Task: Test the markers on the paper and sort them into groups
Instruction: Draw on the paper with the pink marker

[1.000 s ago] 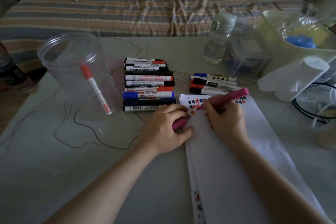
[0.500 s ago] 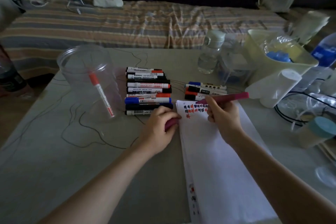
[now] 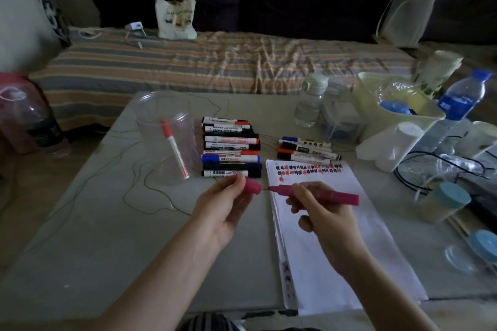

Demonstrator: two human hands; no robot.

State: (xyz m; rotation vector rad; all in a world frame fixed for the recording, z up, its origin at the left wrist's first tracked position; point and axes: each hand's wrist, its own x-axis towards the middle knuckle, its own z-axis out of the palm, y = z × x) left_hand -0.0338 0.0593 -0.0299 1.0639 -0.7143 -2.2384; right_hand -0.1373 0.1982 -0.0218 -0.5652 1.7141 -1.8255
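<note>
Clear plastic cup (image 3: 166, 142) stands near the counter's (image 3: 80, 236) far-left corner with one red marker (image 3: 175, 150) inside; a stack of markers (image 3: 230, 147) lies right of it. Our left hand (image 3: 223, 207) pinches the magenta cap (image 3: 252, 187), our right hand (image 3: 320, 212) grips the magenta marker (image 3: 320, 193) above the paper's (image 3: 336, 250) left edge, tip facing the cap. If we misalign them, we judge the tip could ink our fingers. Four more markers (image 3: 306, 152) lie beyond the paper.
</note>
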